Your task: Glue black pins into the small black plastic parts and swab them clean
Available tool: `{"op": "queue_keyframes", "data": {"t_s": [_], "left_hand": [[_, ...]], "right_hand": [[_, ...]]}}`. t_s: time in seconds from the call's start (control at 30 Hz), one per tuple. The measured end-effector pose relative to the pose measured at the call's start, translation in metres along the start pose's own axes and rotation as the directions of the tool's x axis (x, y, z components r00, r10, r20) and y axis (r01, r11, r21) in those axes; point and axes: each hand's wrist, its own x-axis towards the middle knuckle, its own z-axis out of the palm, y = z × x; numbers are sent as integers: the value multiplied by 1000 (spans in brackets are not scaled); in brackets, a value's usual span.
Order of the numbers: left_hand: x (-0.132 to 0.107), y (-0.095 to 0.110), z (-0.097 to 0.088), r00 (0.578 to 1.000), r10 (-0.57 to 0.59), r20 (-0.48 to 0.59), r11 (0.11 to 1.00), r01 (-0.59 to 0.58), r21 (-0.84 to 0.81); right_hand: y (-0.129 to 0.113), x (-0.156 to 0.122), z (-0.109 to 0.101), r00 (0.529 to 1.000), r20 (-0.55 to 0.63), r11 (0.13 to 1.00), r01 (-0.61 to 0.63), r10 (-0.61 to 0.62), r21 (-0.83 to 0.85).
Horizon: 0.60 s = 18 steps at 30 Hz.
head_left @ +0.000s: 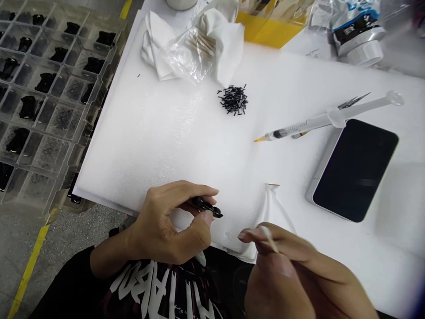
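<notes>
My left hand [169, 221] pinches a small black plastic part [206, 206] between thumb and fingers, above the near edge of a white foam sheet [149, 137]. My right hand [282, 261] holds a thin cotton swab [268, 238] between thumb and forefinger, close to the left hand but apart from it. A folded white wipe [274, 217] lies under the swab's far end. Farther up the foam sits a small heap of short black pieces [233, 99]. A syringe with a yellow tip [308, 124] lies to the right.
A clear compartment tray [49, 93] holding black parts stands at the left. Farther back are a bag of swabs [191, 53], a white cloth [222, 44], a yellow box [268, 31] and a bottle [358, 35]. A phone [355, 170] and a craft knife [352, 101] lie right.
</notes>
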Motion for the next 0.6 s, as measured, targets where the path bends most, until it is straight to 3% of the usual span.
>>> {"op": "queue_keyframes", "data": {"t_s": [0.1,0.23,0.3,0.47,0.6], "left_hand": [[0,0,0,1000,-13,1,1000,13,1],[-1,-1,0,1000,-26,-4,999,26,-29],[-1,0,1,999,-38,-8,998,37,-41],[2,0,2,997,-77,-27,995,75,-66],[5,-2,2,998,-31,-49,997,27,-78]], "right_hand": [[8,9,-3,995,72,998,63,-62,-5],[9,7,-1,994,-105,999,-26,30,40],[5,3,3,995,-93,997,-30,36,64],[4,-2,12,987,93,975,110,-130,192],[15,-5,16,964,70,954,239,-255,180]]}}
